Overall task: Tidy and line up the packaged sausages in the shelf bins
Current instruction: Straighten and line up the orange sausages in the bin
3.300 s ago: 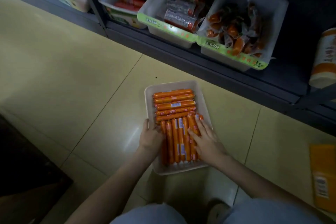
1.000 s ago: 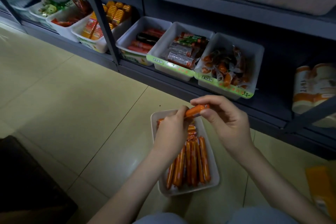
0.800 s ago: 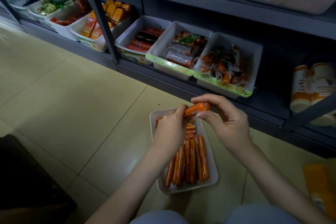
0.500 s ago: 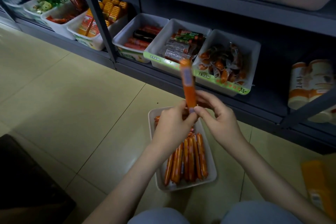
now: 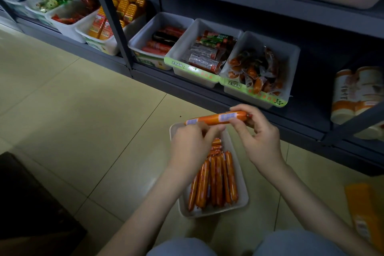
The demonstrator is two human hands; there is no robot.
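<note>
Here one orange sausage [image 5: 216,118] is pinched level by both hands, left hand [image 5: 190,144] and right hand [image 5: 258,136], above the white bin [image 5: 242,203] (on the floor).

We note two bare hands: left hand [image 5: 191,141] just below frame centre at 6 o'clock, right hand [image 5: 259,137] at 4 o'clock. Left forearm [image 5: 149,203] at 7 o'clock and right forearm [image 5: 311,199] at 5 o'clock, both bare as far as frame shows. Pale blue-grey trousers along bottom edge: left knee [image 5: 180,247] at 6 o'clock, right knee [image 5: 301,243] at 5 o'clock. Fabric smooth, plain; we cannot tell weave. Light dim; we cannot make out nails.
</note>
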